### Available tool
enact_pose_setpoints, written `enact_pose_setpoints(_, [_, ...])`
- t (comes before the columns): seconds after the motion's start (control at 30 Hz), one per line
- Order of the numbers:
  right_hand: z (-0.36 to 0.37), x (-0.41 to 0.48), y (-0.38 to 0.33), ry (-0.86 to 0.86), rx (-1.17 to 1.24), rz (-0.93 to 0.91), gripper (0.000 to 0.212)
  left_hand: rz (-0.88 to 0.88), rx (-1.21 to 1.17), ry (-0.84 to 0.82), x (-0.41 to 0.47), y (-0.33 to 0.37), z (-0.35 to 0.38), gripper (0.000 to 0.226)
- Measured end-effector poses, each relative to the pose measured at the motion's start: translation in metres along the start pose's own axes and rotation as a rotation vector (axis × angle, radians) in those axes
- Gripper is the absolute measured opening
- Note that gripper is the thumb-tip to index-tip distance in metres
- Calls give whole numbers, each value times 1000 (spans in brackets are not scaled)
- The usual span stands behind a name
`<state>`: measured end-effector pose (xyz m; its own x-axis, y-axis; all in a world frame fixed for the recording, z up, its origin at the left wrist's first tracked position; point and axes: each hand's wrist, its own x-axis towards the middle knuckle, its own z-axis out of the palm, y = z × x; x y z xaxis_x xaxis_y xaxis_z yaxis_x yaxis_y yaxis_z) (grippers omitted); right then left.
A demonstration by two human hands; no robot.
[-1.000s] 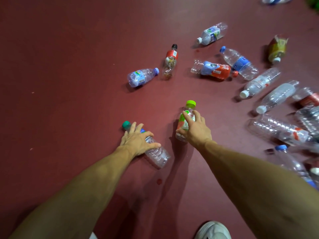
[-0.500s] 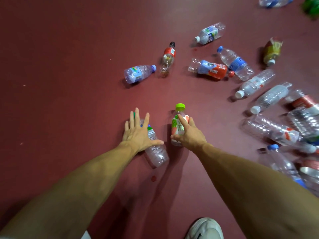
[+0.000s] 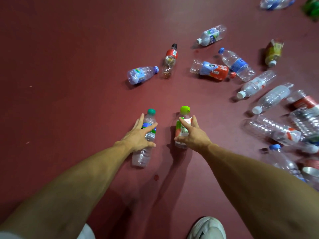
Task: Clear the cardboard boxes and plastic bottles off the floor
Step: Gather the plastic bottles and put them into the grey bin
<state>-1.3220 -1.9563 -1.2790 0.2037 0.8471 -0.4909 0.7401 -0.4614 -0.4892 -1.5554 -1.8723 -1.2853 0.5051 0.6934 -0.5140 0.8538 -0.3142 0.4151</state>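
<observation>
maroon floor [image 3: 69,83] fills the head view, strewn with plastic bottles [image 3: 212,72] ahead and to the right; no cardboard boxes show. the left hand [image 3: 138,137] clasps a clear green-capped bottle [image 3: 140,157] lying flat, its fingers [image 3: 151,127] splayed across the label and the thumb on the far edge. the right hand [image 3: 193,135] spans a lime-capped bottle [image 3: 180,131] just beside it, thumb on one side, fingers over the other. both holds look loose. wrap the fingers fully round each waist before lifting, and squeeze gently, since thin empty plastic likely buckles and slips.
</observation>
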Motion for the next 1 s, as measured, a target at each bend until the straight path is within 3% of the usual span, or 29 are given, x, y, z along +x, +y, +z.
enact_pose_setpoints(0.2, [3,-4,-5,-25,27,-14,95,-89,80,-59,-1,4,-7,98])
enact_pose_setpoints(0.5, [6,2,0,-38,122,-2,98,-72,141,-100,0,10,-9,98])
enact_pose_setpoints(1.0, [-23,0,-8,71,180,46,100,-48,51,-5,-1,25,-30,93])
